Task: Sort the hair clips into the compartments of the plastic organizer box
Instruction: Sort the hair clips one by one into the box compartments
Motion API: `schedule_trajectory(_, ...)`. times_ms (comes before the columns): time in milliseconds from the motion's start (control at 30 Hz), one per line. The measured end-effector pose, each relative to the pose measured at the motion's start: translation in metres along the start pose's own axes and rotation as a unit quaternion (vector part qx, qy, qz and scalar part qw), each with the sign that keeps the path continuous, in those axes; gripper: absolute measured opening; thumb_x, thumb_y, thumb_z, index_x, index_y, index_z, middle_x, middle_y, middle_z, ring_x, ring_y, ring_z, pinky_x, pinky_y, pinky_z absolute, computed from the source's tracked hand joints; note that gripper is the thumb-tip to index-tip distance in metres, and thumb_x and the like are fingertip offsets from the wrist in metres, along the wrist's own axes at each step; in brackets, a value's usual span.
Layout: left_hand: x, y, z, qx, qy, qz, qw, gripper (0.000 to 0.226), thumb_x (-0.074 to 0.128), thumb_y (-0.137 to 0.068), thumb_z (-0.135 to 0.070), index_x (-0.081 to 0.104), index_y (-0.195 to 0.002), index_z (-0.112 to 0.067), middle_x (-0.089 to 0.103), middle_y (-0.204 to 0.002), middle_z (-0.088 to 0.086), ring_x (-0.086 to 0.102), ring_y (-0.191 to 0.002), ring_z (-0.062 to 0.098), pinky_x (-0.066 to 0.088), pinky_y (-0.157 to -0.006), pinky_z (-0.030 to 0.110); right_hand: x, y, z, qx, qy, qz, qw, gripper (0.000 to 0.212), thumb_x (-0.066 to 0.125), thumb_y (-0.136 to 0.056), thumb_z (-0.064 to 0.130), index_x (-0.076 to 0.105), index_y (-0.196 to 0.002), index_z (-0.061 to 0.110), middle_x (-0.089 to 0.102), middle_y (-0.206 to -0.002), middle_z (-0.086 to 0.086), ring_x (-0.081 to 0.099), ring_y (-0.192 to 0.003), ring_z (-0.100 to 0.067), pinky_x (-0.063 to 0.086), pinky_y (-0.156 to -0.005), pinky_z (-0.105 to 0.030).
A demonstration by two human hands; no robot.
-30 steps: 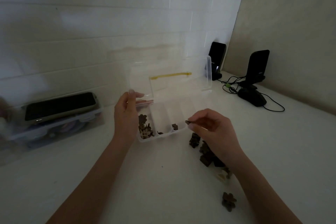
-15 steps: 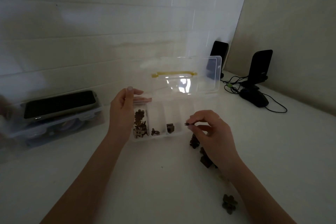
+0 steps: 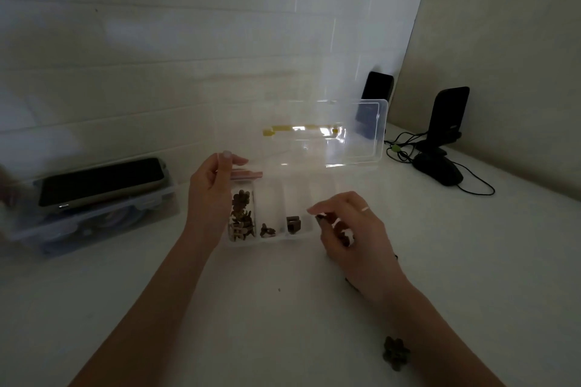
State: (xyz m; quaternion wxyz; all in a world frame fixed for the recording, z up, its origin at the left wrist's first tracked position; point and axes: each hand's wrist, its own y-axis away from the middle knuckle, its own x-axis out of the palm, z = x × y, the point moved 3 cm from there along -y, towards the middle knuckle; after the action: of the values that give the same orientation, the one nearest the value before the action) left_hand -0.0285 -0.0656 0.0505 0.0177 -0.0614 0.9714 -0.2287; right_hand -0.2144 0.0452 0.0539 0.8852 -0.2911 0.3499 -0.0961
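Fingers [image 3: 317, 209] of the right hand [image 3: 355, 229] are curled and pinch a tiny dark hair clip [image 3: 321, 217] just over the right end of the clear plastic box [image 3: 301, 237]. More small dark bits show inside that curled hand, but they are too dim to tell what they are. The left hand [image 3: 209, 198] holds the left end of the box, with its thumb and fingers curled round the edge near a pink strip [image 3: 246, 174]. The box lid [image 3: 349, 132] stands open behind, and it has a yellow handle [image 3: 298, 130]. The box has a row of little rooms. The far left room holds a heap of brown clips [image 3: 240, 217]. The next room holds one small clip [image 3: 267, 230]. The third room holds a dark blocky clip [image 3: 293, 225]. One flower-shaped clip [image 3: 395, 353] lies alone on the white table [image 3: 251, 324], near the right arm. At the left, a dark phone [image 3: 100, 181] lies on top of another clear box [image 3: 94, 223]; what is inside that one is blurry. At the back right stand two black speakers [image 3: 449, 116] and a black mouse [image 3: 440, 168] with wires. No writing can be read anywhere.
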Motion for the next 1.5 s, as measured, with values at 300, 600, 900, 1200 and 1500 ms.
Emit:
schedule_trajectory(300, 0.001, 0.0, -0.005, 0.011, -0.006, -0.022, 1.0, 0.034, 0.036, -0.102, -0.023, 0.061, -0.08, -0.021, 0.064, -0.083, -0.009, 0.062, -0.067, -0.01, 0.04, -0.064, 0.004, 0.049, -0.021, 0.045, 0.031, 0.312, 0.252, 0.915, 0.042, 0.043, -0.089, -0.002, 0.048, -0.128, 0.011, 0.039, -0.122, -0.014, 0.049, -0.098, -0.027, 0.037, -0.069, -0.03)
schedule_trajectory(600, 0.0, -0.003, 0.001, 0.005, -0.003, -0.023, 1.0, 0.034, 0.038, -0.101, -0.027, 0.062, -0.077, -0.025, 0.065, -0.084, -0.01, 0.06, -0.075, -0.005, 0.042, -0.07, 0.007, 0.044, -0.021, 0.038, 0.074, 0.292, 0.262, 0.917, 0.054, 0.037, -0.087, -0.004, 0.05, -0.128, 0.029, 0.043, -0.11, -0.007, 0.05, -0.098, -0.024, 0.036, -0.067, -0.029)
schedule_trajectory(900, 0.001, -0.001, 0.0, 0.018, -0.004, -0.017, 1.0, 0.033, 0.037, -0.102, -0.025, 0.061, -0.079, -0.024, 0.064, -0.084, -0.012, 0.058, -0.073, -0.011, 0.039, -0.069, 0.004, 0.042, -0.021, 0.032, 0.099, 0.28, 0.246, 0.922, 0.056, 0.036, -0.088, -0.003, 0.05, -0.132, 0.029, 0.044, -0.119, -0.009, 0.05, -0.11, -0.027, 0.043, -0.078, -0.033)
schedule_trajectory(1200, 0.0, -0.003, 0.005, 0.019, -0.014, -0.021, 0.999, 0.034, 0.038, -0.101, -0.03, 0.061, -0.077, -0.03, 0.065, -0.084, -0.013, 0.059, -0.076, -0.005, 0.041, -0.071, 0.007, 0.04, -0.025, 0.034, 0.082, 0.289, 0.252, 0.92, 0.055, 0.034, -0.086, -0.002, 0.048, -0.125, 0.035, 0.036, -0.097, -0.005, 0.053, -0.096, -0.028, 0.036, -0.066, -0.031)
schedule_trajectory(1500, 0.002, -0.003, 0.002, 0.013, 0.008, -0.021, 1.0, 0.034, 0.037, -0.102, -0.025, 0.061, -0.079, -0.021, 0.065, -0.084, -0.01, 0.065, -0.076, -0.004, 0.042, -0.072, 0.011, 0.043, -0.026, 0.032, 0.107, 0.293, 0.261, 0.914, 0.07, 0.038, -0.088, -0.002, 0.027, -0.144, 0.038, 0.044, -0.124, -0.011, 0.051, -0.111, -0.027, 0.044, -0.078, -0.035)
